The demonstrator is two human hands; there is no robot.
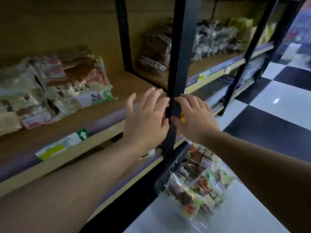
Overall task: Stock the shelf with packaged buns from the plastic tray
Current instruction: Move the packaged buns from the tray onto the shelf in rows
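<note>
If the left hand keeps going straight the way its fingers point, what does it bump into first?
Probably nothing soon. The left hand points up and back over a bare stretch of the wooden shelf, between the packaged buns and the black post. It would likely reach the shelf's back wall, though depth is hard to judge.

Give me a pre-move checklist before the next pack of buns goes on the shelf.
1. Left hand empty, fingers spread: ok.
2. Right hand empty: ok.
3. Buns left in the plastic tray on the floor: ok.
4. Bare shelf board right of the stocked buns: ok.
5. Black upright post stands between the hands, blocking a straight reach: not ok.
6. Pack labels facing out: cannot tell, blurred.
</note>
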